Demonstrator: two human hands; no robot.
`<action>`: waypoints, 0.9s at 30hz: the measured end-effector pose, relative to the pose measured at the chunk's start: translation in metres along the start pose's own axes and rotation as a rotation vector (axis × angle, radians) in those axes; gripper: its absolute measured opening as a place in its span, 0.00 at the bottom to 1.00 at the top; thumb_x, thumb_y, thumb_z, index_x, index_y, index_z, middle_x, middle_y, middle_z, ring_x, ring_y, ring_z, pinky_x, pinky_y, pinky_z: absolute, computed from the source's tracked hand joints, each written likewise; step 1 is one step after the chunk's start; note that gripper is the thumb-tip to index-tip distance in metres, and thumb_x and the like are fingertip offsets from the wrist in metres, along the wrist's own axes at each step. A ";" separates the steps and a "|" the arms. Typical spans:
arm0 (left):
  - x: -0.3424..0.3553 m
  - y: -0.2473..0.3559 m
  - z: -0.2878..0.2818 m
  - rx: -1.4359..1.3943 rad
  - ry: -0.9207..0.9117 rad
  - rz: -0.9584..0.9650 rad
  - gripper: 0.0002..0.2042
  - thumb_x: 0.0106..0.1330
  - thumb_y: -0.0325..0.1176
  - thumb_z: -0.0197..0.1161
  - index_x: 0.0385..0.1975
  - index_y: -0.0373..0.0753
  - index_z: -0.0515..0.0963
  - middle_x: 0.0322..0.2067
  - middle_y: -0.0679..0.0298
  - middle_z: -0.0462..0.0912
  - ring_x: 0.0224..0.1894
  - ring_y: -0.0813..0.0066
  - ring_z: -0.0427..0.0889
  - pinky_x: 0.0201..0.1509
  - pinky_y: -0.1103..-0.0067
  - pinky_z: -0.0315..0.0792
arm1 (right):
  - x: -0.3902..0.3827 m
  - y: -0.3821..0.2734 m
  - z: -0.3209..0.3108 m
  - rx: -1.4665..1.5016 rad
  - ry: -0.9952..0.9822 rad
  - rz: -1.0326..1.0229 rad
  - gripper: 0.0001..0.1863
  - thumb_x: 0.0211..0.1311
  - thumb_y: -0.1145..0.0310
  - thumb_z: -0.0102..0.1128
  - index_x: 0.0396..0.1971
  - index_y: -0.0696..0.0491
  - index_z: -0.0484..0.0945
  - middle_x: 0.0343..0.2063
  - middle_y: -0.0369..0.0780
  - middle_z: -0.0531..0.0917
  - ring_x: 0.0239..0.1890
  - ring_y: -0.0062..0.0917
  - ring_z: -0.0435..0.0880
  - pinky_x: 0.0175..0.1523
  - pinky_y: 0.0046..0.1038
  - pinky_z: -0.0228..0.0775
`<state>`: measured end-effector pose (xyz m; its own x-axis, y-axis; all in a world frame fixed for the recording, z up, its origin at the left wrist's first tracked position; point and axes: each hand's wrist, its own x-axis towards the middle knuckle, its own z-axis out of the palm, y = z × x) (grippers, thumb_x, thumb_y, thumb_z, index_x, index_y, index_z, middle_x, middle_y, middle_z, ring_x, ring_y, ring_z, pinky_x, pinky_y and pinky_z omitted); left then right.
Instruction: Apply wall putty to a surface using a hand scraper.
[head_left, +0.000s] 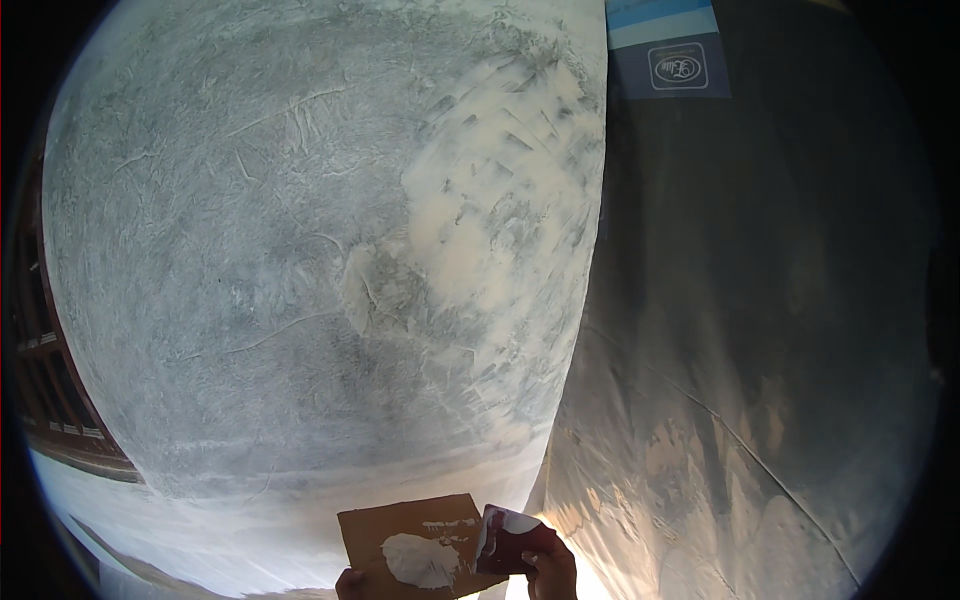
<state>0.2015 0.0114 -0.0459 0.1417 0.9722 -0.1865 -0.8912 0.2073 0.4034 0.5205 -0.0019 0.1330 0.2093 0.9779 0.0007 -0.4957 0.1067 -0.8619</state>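
At the lower edge, my left hand (350, 584) grips the left side of a flat brown board (375, 520), and only part of its fingers shows. A mound of white putty (422, 562) lies on the board, with thin white smears near its far edge. Just to the right, my right hand (556, 572) is closed round a dark red putty scraper (505, 545) with white putty along its far edge. The scraper's left edge overlaps or touches the board's right side; I cannot tell which.
Ahead is a rough grey wall (230, 250), with fresh-looking white putty strokes (490, 190) on its right part. A brown-framed window (50, 370) stands at the far left. On the right hangs a dark creased sheet (740, 300), with a blue printed panel (665, 30) at its top.
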 end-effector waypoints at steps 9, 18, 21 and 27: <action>-0.018 0.023 0.147 -0.181 -0.267 -0.088 0.33 0.67 0.47 0.52 0.68 0.32 0.62 0.64 0.46 0.70 0.64 0.45 0.72 0.69 0.53 0.67 | 0.025 -0.032 0.015 0.025 -0.083 -0.201 0.12 0.66 0.81 0.56 0.49 0.60 0.78 0.38 0.35 0.84 0.39 0.16 0.79 0.47 0.21 0.71; -0.023 0.036 0.174 -0.205 -0.391 -0.141 0.30 0.72 0.45 0.47 0.67 0.29 0.61 0.62 0.44 0.72 0.62 0.46 0.76 0.66 0.55 0.71 | 0.049 -0.114 0.059 -1.031 -0.867 -0.805 0.15 0.51 0.85 0.61 0.40 0.57 0.83 0.39 0.42 0.87 0.39 0.32 0.87 0.42 0.27 0.80; -0.029 0.034 0.174 -0.212 -0.342 -0.123 0.30 0.72 0.44 0.46 0.67 0.29 0.61 0.62 0.43 0.72 0.62 0.46 0.76 0.66 0.55 0.71 | 0.050 -0.116 0.069 -1.153 -1.057 -0.768 0.16 0.49 0.82 0.66 0.40 0.55 0.84 0.39 0.41 0.87 0.38 0.33 0.87 0.42 0.28 0.81; -0.030 0.034 0.182 -0.258 -0.441 -0.179 0.31 0.70 0.45 0.48 0.68 0.30 0.59 0.62 0.42 0.71 0.63 0.46 0.74 0.67 0.55 0.70 | 0.052 -0.110 0.089 -1.199 -1.192 -0.811 0.13 0.50 0.75 0.70 0.39 0.53 0.84 0.40 0.41 0.87 0.40 0.34 0.87 0.45 0.31 0.82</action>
<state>0.2447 0.0092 0.1362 0.4188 0.8892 0.1843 -0.9057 0.3942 0.1562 0.5111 0.0534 0.2729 -0.8228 0.4128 0.3906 0.2981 0.8986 -0.3219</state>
